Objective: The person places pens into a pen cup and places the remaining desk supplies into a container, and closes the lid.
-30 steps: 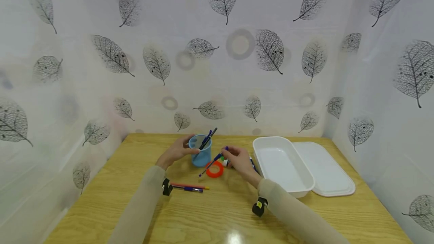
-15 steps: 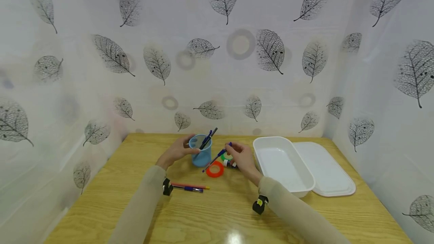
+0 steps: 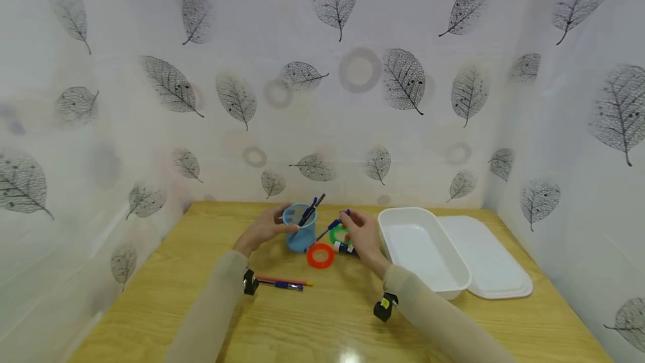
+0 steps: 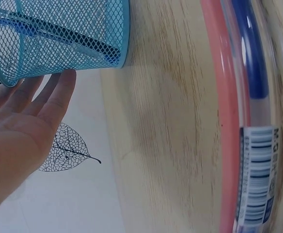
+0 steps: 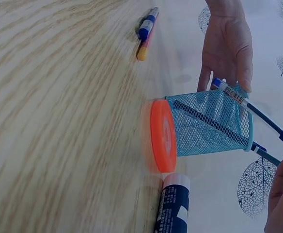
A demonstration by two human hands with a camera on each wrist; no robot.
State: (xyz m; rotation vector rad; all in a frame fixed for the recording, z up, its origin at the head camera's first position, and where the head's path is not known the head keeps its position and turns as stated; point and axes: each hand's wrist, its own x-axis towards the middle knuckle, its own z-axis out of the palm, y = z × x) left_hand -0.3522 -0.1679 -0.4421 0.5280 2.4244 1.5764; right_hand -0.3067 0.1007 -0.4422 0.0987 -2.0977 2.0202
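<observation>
My left hand [image 3: 261, 232] holds the blue mesh pen cup [image 3: 301, 240] at its left side, thumb near the front of the rim and fingers behind. Two pens [image 3: 308, 212] lean in the cup, their tops above the rim. Between thumb and fingers, my right hand [image 3: 364, 238] pinches a blue pen [image 3: 330, 226] near its upper end. This pen slants down to the left, beside the cup and outside it. In the right wrist view the same pen [image 5: 261, 115] passes in front of the cup's mouth.
A red tape roll [image 3: 320, 265] lies before the cup, a green one [image 3: 333, 235] behind a glue stick [image 3: 345, 248]. A pencil [image 3: 297, 282] and another blue pen [image 3: 288, 285] lie nearer me. A white box [image 3: 387, 240] and its lid [image 3: 496, 262] are at right.
My right hand has moved slightly up and to the right with the pen, uncovering more of the green tape roll and glue stick. The left hand stays at the cup.
</observation>
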